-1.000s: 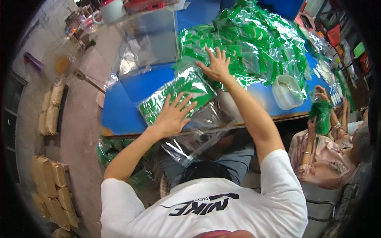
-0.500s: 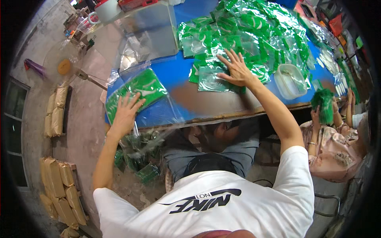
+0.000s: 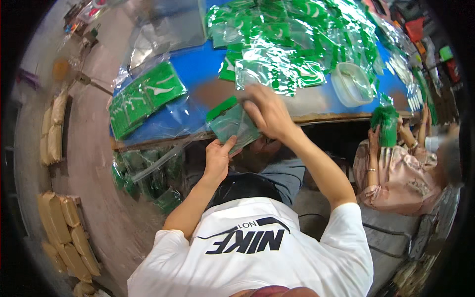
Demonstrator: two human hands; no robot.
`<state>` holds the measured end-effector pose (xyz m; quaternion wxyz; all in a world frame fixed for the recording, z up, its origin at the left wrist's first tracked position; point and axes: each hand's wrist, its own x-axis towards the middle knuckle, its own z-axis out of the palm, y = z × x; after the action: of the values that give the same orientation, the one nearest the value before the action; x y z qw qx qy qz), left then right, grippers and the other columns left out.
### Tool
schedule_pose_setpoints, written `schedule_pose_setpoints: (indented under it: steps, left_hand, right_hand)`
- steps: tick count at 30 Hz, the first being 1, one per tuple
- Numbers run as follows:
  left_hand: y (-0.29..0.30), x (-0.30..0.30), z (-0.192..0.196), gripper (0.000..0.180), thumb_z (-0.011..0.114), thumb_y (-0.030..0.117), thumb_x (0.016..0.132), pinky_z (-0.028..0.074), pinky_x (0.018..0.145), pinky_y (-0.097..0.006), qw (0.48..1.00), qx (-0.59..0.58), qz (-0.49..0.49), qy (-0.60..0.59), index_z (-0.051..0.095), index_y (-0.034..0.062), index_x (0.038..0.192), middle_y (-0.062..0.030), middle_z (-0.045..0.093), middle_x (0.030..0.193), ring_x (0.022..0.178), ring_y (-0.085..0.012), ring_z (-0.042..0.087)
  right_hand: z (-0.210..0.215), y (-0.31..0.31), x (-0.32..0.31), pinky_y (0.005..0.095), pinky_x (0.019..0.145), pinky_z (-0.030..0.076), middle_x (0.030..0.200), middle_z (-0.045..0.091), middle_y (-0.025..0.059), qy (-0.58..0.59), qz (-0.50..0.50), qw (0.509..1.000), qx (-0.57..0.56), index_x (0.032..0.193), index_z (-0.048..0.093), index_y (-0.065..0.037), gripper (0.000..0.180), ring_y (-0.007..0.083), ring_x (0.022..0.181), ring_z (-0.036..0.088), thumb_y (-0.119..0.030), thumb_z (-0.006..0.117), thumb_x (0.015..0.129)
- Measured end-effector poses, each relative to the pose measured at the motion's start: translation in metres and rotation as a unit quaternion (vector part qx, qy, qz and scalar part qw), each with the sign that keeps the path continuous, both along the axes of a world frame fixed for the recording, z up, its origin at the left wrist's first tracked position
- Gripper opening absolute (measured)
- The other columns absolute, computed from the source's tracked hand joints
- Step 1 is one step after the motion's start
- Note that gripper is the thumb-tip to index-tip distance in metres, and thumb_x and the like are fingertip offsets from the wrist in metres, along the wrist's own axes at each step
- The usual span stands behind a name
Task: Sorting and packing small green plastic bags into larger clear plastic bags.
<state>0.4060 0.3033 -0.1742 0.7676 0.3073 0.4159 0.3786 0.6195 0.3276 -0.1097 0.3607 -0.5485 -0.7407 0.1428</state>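
Observation:
My left hand (image 3: 218,157) pinches the lower edge of a clear plastic packet (image 3: 231,126) with a green top band, held tilted over the table's front edge. Beside the packet's right side is my right hand (image 3: 269,113). Its fingers are smeared by motion, so I cannot tell whether they grip the packet. On the left of the table lies a larger clear bag (image 3: 147,94) filled with green packets. Beyond my hands spreads a big heap of green-and-clear packets (image 3: 292,39), glossy with reflected light.
A clear plastic tub (image 3: 352,85) stands on the blue table right of the heap. A translucent bin (image 3: 173,24) is at the back left. At the right, a co-worker's hands hold a green bundle (image 3: 385,124). Wrapped brown parcels (image 3: 69,232) lie at far left.
My left hand has left the filled bag and come to the middle, where it now holds a packet. My right hand has drawn back from the heap toward me.

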Motion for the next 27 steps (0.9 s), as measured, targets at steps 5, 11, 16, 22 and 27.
schedule_pose_setpoints:
  steps: [5, 11, 16, 22, 27]
  left_hand:
    - [-0.002, -0.022, 0.015, 0.023, 0.065, 0.015, 0.095, 0.057, 0.086, -0.036, 0.997, -0.024, 0.060, 0.045, 0.062, 0.0012, 0.114, -0.0073, 0.067, 0.112, 0.102, -0.0166, 0.065]
    - [-0.008, -0.031, 0.014, 0.031, 0.066, 0.015, 0.094, 0.054, 0.092, -0.040, 0.999, -0.051, -0.017, -0.009, 0.061, 0.0007, 0.121, -0.0079, 0.066, 0.118, 0.106, -0.0194, 0.064]
    - [0.001, -0.027, 0.014, 0.030, 0.068, 0.013, 0.092, 0.054, 0.091, -0.040, 0.998, -0.052, 0.024, 0.006, 0.062, 0.0030, 0.120, -0.0069, 0.066, 0.117, 0.105, -0.0191, 0.064]
    - [0.006, -0.027, 0.013, 0.032, 0.069, 0.013, 0.091, 0.056, 0.087, -0.037, 0.997, -0.050, -0.060, -0.020, 0.061, 0.0042, 0.121, -0.0052, 0.065, 0.117, 0.104, -0.0179, 0.064]
    - [0.009, -0.022, 0.007, 0.037, 0.069, 0.013, 0.091, 0.056, 0.089, -0.038, 0.998, -0.052, -0.029, -0.006, 0.058, 0.0045, 0.125, -0.0050, 0.064, 0.119, 0.107, -0.0188, 0.063]
  right_hand:
    - [-0.046, 0.036, 0.002, 0.0484, 0.102, 0.040, 0.124, 0.057, 0.0247, -0.128, 0.007, 0.985, 0.115, 0.114, 0.060, 0.000, 0.043, 0.0421, 0.119, 0.052, -0.039, 0.055, 0.097]
    - [-0.018, -0.003, -0.018, 0.0397, 0.078, 0.048, 0.096, 0.066, 0.0188, 0.149, 0.155, 0.948, -0.235, 0.094, 0.063, 0.002, 0.038, 0.0350, 0.086, 0.063, -0.028, 0.042, 0.103]
    - [-0.027, 0.025, 0.006, 0.0583, 0.104, 0.034, 0.136, 0.047, 0.0272, -0.269, -0.230, 0.935, 0.011, 0.133, 0.052, -0.004, 0.049, 0.0514, 0.125, 0.040, -0.039, 0.051, 0.099]
    - [-0.013, -0.031, -0.010, 0.0455, 0.086, 0.049, 0.097, 0.064, 0.0213, 0.133, 0.116, 0.969, -0.174, 0.094, 0.061, -0.001, 0.029, 0.0408, 0.095, 0.061, -0.027, 0.051, 0.099]
    - [-0.030, 0.042, 0.012, 0.0568, 0.101, 0.040, 0.128, 0.054, 0.0275, -0.252, -0.260, 0.927, 0.099, 0.122, 0.059, -0.003, 0.054, 0.0467, 0.118, 0.051, -0.050, 0.049, 0.098]
